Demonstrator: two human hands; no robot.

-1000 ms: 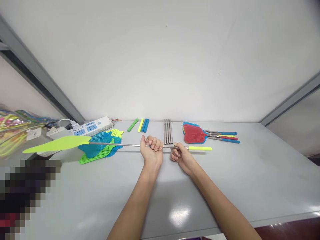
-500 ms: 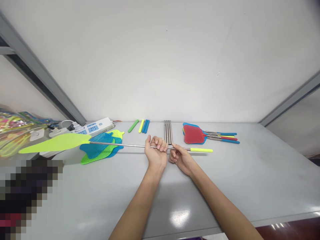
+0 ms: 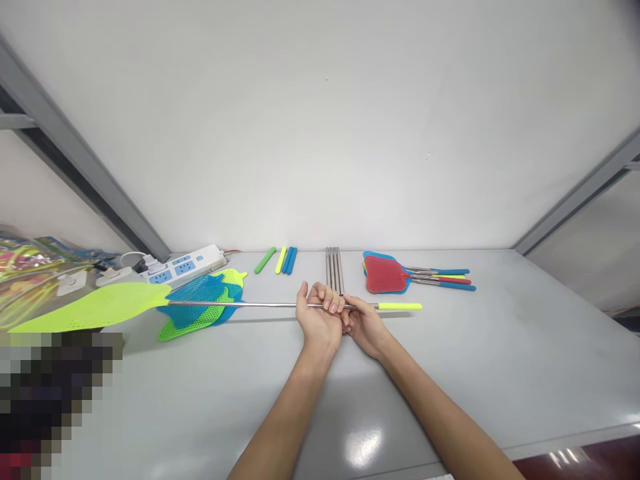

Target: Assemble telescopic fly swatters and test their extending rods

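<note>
I hold a long fly swatter level above the grey table (image 3: 450, 373). Its yellow-green head (image 3: 95, 308) reaches far left, its steel telescopic rod (image 3: 235, 304) runs across the middle, and its yellow grip (image 3: 400, 307) sticks out to the right. My left hand (image 3: 319, 319) is closed around the rod. My right hand (image 3: 363, 325) pinches the rod just beside it; the two hands touch.
Loose blue and green swatter heads (image 3: 203, 303) lie under the rod. Behind are coloured grips (image 3: 280, 260), bare steel rods (image 3: 334, 268), finished swatters (image 3: 400, 275), and a power strip (image 3: 180, 261). Packaged goods (image 3: 30, 273) sit far left.
My left hand has slid to the right along the rod until it meets my right hand. The swatter head has dipped slightly lower on the left.
</note>
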